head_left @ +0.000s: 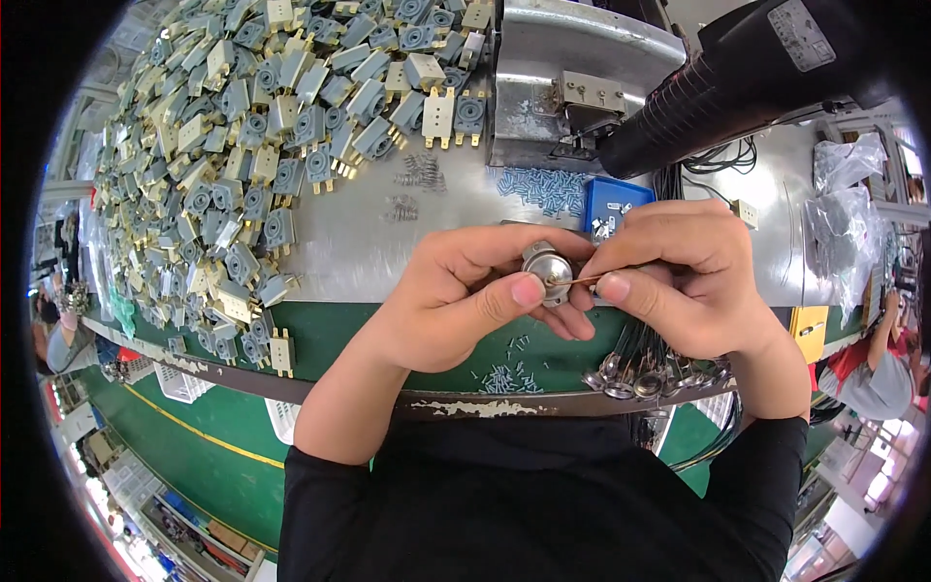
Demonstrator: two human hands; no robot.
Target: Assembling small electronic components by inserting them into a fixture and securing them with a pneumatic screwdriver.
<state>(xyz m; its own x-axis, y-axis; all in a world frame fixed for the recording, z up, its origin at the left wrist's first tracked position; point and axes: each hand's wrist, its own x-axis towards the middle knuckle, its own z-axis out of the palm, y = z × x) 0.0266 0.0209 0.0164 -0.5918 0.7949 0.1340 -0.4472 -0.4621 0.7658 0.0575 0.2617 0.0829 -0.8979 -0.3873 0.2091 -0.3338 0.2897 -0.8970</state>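
Over the green front strip of the bench, my left hand (441,296) holds a small round metal cup (549,269) between thumb and fingers. From the right, my right hand (693,281) pinches a thin copper-coloured rod or tube (588,279) between thumb and forefinger. Its tip reaches the face of the cup; whether it goes inside cannot be made out. Below my right hand lies a cluster of similar metal cups (648,376) with dark thin leads. Loose small screws (506,378) lie under my left hand near the bench's front edge.
A large heap of grey-and-cream switch bodies (254,126) with brass terminals covers the left side. Springs (419,173), screws (543,186) and a blue tray (617,198) lie beyond my hands. A metal fixture (582,58) and a thick black arm (718,87) stand behind. People work at both sides.
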